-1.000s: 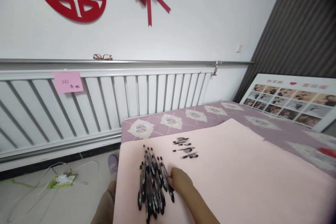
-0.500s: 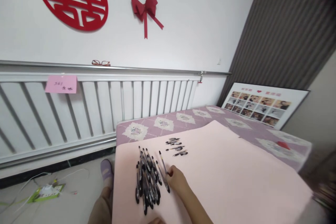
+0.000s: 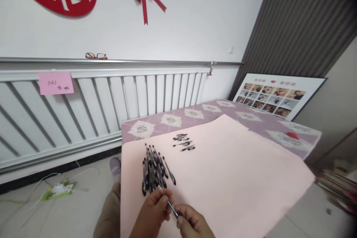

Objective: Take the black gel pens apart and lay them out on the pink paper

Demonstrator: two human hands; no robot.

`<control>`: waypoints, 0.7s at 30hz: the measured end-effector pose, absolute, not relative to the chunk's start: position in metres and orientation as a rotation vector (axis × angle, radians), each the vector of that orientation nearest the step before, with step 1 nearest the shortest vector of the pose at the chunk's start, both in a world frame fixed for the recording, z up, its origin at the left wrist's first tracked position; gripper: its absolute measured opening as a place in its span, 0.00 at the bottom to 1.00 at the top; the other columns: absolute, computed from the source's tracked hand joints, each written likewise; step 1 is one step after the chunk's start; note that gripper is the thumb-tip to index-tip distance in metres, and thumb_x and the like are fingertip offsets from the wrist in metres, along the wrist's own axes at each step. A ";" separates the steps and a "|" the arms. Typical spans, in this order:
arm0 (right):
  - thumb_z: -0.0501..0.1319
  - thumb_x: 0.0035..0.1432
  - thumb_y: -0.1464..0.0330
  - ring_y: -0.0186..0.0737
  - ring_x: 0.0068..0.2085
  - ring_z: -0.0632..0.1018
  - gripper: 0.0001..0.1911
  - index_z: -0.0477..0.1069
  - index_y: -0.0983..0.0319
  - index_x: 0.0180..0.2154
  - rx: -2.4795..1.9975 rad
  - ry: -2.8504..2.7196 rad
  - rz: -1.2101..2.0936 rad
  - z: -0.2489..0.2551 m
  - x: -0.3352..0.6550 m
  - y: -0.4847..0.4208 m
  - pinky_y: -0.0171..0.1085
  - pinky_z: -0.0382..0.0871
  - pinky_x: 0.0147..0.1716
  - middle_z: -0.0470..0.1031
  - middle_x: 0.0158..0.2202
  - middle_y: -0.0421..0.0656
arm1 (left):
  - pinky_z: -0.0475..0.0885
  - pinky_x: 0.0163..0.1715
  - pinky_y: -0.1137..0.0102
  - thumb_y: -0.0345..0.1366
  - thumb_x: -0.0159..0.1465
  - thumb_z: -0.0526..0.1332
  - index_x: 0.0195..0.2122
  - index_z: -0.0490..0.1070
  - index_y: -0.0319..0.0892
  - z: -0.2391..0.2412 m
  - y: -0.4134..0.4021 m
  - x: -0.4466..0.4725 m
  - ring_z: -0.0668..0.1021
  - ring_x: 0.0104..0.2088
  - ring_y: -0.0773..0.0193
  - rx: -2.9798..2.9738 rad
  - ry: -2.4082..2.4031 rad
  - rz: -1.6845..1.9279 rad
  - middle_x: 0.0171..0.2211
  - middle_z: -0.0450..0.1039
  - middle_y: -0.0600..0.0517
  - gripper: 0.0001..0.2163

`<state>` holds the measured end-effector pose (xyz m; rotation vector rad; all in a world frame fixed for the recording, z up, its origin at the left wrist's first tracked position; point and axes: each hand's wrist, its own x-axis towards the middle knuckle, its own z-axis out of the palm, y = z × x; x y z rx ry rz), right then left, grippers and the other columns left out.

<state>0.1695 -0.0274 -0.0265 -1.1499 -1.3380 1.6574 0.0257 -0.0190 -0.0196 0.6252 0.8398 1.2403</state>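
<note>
Though partly behind hands [image 3: 154, 205] [image 3: 193, 221], a pen pile [image 3: 153, 167]

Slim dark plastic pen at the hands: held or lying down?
Held: the slim dark plastic pen runs from the left hand into the right hand, gripped by both.

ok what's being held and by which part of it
A pen: the left hand grips it toward its far end, the right hand at its near end; which end is the tip can't be told.
</note>
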 end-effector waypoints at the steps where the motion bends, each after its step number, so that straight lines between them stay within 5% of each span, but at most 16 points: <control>1: 0.58 0.49 0.60 0.24 0.15 0.53 0.11 0.66 0.61 0.30 -1.151 -1.322 1.704 -0.022 0.170 -0.029 0.29 0.43 0.15 0.60 0.19 0.32 | 0.59 0.22 0.73 0.40 0.49 0.65 0.31 0.70 0.39 -0.014 -0.021 0.027 0.68 0.22 0.71 0.594 0.811 1.256 0.22 0.69 0.54 0.12; 7: 0.56 0.50 0.51 0.24 0.15 0.51 0.18 0.61 0.60 0.27 -1.142 -1.299 1.755 -0.017 0.176 -0.035 0.28 0.41 0.14 0.55 0.14 0.29 | 0.60 0.26 0.72 0.38 0.52 0.63 0.32 0.70 0.40 0.002 -0.030 0.030 0.68 0.23 0.72 0.630 0.805 1.304 0.27 0.70 0.53 0.09; 14: 0.53 0.51 0.50 0.27 0.17 0.61 0.19 0.61 0.60 0.24 -1.274 -1.572 1.430 -0.016 0.179 -0.038 0.30 0.52 0.16 0.60 0.17 0.33 | 0.59 0.25 0.73 0.38 0.54 0.62 0.30 0.69 0.39 0.003 -0.035 0.035 0.67 0.22 0.73 0.560 0.840 1.358 0.26 0.70 0.54 0.07; 21: 0.55 0.50 0.48 0.25 0.14 0.57 0.21 0.63 0.61 0.29 -1.070 -1.407 1.861 -0.004 0.168 -0.039 0.29 0.46 0.15 0.61 0.15 0.32 | 0.60 0.24 0.73 0.35 0.54 0.61 0.33 0.69 0.38 0.005 -0.037 0.025 0.69 0.21 0.72 0.732 0.784 1.212 0.24 0.71 0.53 0.08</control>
